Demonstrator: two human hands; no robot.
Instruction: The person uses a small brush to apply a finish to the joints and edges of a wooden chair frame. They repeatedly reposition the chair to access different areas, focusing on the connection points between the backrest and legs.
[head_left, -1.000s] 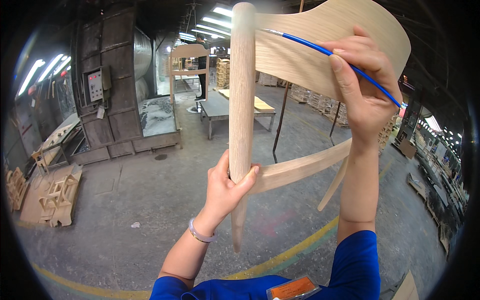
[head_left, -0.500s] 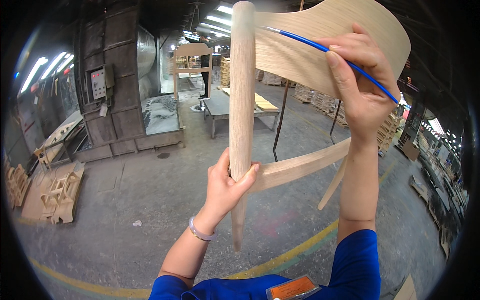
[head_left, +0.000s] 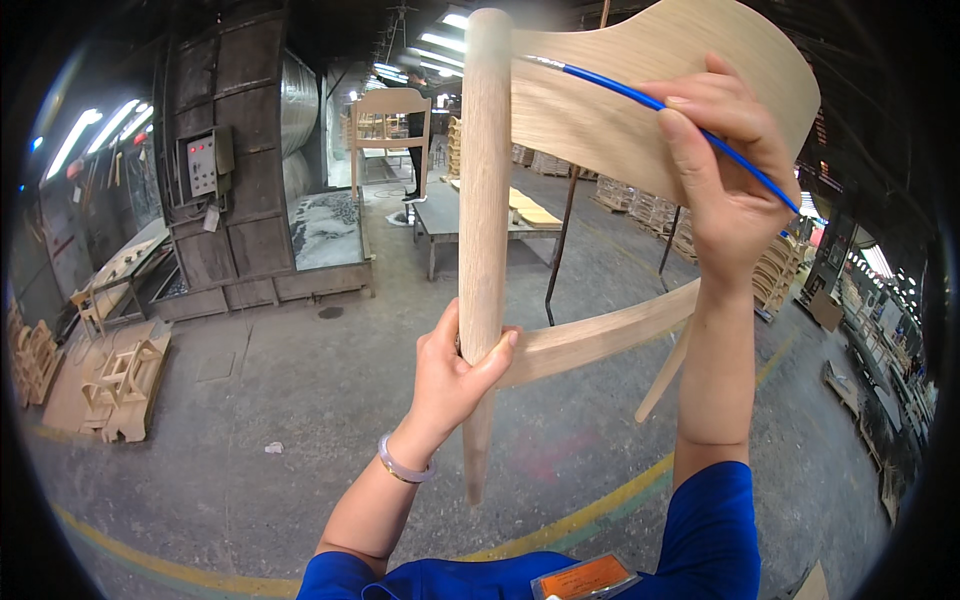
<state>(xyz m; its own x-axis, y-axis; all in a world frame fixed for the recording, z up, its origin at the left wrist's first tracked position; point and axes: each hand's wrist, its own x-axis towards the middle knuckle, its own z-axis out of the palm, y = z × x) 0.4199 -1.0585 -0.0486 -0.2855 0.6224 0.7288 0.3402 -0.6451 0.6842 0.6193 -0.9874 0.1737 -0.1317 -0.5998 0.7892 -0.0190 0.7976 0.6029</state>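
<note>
A pale wooden chair frame (head_left: 486, 180) stands upright before me, its round post near the middle of the view. My left hand (head_left: 452, 368) is wrapped round that post, beside where a curved lower rail (head_left: 600, 335) joins it. Between the thumb and fingers of my right hand (head_left: 735, 165), in front of the broad curved backrest (head_left: 585, 110), is a thin blue paintbrush (head_left: 625, 91). The brush's metal collar and tip point left, to the seam where backrest meets post. Blur there hides whether the bristles touch the wood.
Dark thin metal rods (head_left: 563, 245) rise behind the frame. Farther off are a low grey table (head_left: 445, 222), another hanging chair frame (head_left: 390, 103) and a person near it. At left stand a control box (head_left: 203, 165) and a pallet of chair parts (head_left: 125, 385).
The background has shifted slightly in the view. Both hands keep their grips, and the brush tip stays by the same seam with hardly any movement.
</note>
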